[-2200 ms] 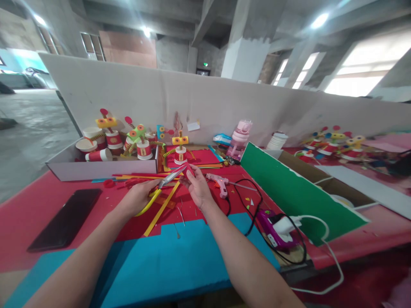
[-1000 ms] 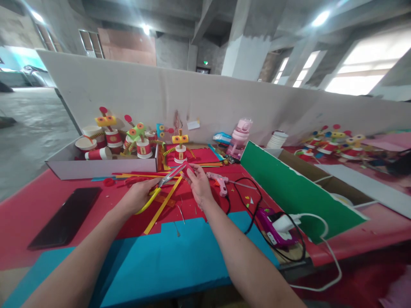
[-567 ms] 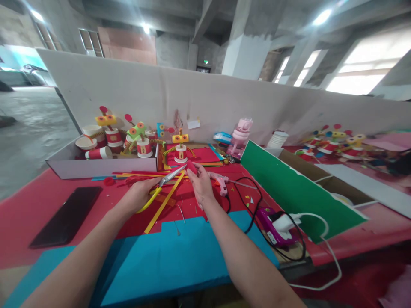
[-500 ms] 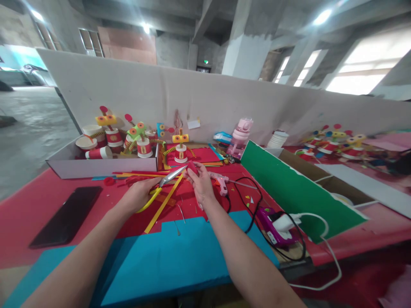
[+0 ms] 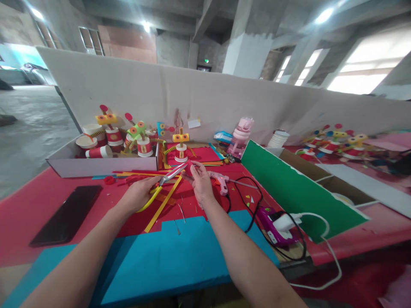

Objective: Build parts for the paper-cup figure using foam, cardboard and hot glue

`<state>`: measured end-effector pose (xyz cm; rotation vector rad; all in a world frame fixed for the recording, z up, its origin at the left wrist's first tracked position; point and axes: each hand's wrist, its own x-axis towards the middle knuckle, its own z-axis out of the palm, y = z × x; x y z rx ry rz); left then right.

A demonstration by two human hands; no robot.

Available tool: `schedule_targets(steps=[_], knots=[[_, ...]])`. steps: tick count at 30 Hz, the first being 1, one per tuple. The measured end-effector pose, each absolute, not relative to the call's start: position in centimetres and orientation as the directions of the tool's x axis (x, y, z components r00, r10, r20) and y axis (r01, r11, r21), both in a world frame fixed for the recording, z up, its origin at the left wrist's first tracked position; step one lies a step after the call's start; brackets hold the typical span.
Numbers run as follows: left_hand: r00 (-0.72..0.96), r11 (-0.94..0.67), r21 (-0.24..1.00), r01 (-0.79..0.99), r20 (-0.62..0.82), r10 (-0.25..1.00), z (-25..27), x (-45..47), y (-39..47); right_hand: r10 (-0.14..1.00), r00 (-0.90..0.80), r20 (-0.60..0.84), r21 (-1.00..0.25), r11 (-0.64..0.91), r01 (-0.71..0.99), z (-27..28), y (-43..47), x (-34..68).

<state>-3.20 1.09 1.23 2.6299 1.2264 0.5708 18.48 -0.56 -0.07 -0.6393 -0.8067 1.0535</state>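
Note:
My left hand point(image 5: 140, 194) is closed round the yellow handles of a pair of scissors point(image 5: 171, 174), whose metal blades point up and to the right. The blade tips reach a small red piece of paper point(image 5: 189, 164) pinched between the thumb and fingers of my right hand point(image 5: 201, 182). Whether the blades are cutting into the paper I cannot make out. Below the scissors a yellow paper strip point(image 5: 163, 205) lies slanted on the red table cover. Just behind my hands stands a paper-cup figure point(image 5: 181, 152) with a yellow head and coiled arms.
A white box point(image 5: 105, 167) holds several cup figures at the left. A black phone point(image 5: 66, 216) lies before it. To my right are a pink glue gun point(image 5: 221, 182) with its cable, a purple power strip point(image 5: 278, 229) and a green-sided box point(image 5: 298, 188). Blue sheet point(image 5: 180, 261) covers the front.
The red paper has turned slightly in my right fingers and shows less of its face. The scissor blades look a little more level and overlap its edge. My arms have barely moved.

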Motion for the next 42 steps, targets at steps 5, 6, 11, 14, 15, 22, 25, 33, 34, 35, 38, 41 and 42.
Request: schedule_targets(steps=[5,6,11,14,15,22,25,33,34,35,38,41,42], knots=[[0.588,-0.642,0.323,0.696,0.257,0.767,1.06,-3.33,1.23,0.931,0.268,0.249,-0.802,0.353,-0.481,-0.27,-0.56,18.39],[0.592,-0.644,0.332,0.689,0.253,0.765,1.0,-3.35,1.28,0.931,0.267,0.25,-0.8,0.354,-0.484,-0.3,-0.58,18.37],[0.606,-0.66,0.377,0.65,0.266,0.749,1.02,-3.29,1.23,0.93,0.272,0.249,-0.802,0.355,-0.48,-0.36,-0.61,18.31],[0.611,-0.663,0.39,0.639,0.266,0.746,1.23,-3.2,1.05,0.922,0.303,0.241,-0.803,0.365,-0.472,-0.3,-0.48,18.41],[0.612,-0.662,0.391,0.639,0.264,0.746,1.26,-3.2,1.03,0.92,0.315,0.235,-0.804,0.366,-0.468,-0.27,-0.43,18.45],[0.597,-0.647,0.348,0.678,0.252,0.761,0.92,-3.41,1.41,0.915,0.338,0.22,-0.811,0.364,-0.458,-0.26,-0.3,18.51],[0.605,-0.655,0.34,0.675,0.253,0.755,1.03,-3.31,1.32,0.92,0.318,0.23,-0.82,0.359,-0.445,-0.29,-0.42,18.42],[0.592,-0.644,0.378,0.665,0.26,0.763,1.02,-3.3,1.2,0.92,0.294,0.257,-0.842,0.363,-0.399,-0.18,-0.8,18.18],[0.595,-0.647,0.392,0.654,0.261,0.76,1.01,-3.29,1.19,0.92,0.294,0.258,-0.841,0.364,-0.4,-0.19,-0.81,18.16],[0.601,-0.65,0.405,0.643,0.259,0.756,1.03,-3.27,1.16,0.92,0.294,0.259,-0.839,0.365,-0.403,-0.2,-0.8,18.14],[0.613,-0.658,0.421,0.625,0.258,0.747,1.22,-3.2,1.01,0.92,0.293,0.26,-0.835,0.367,-0.41,-0.21,-0.73,18.13],[0.61,-0.66,0.423,0.621,0.268,0.746,1.5,-3.15,0.82,0.924,0.285,0.255,-0.822,0.362,-0.439,-0.13,-0.7,18.15],[0.606,-0.659,0.423,0.622,0.272,0.747,1.58,-3.14,0.76,0.926,0.278,0.254,-0.813,0.361,-0.457,-0.07,-0.71,18.17]])
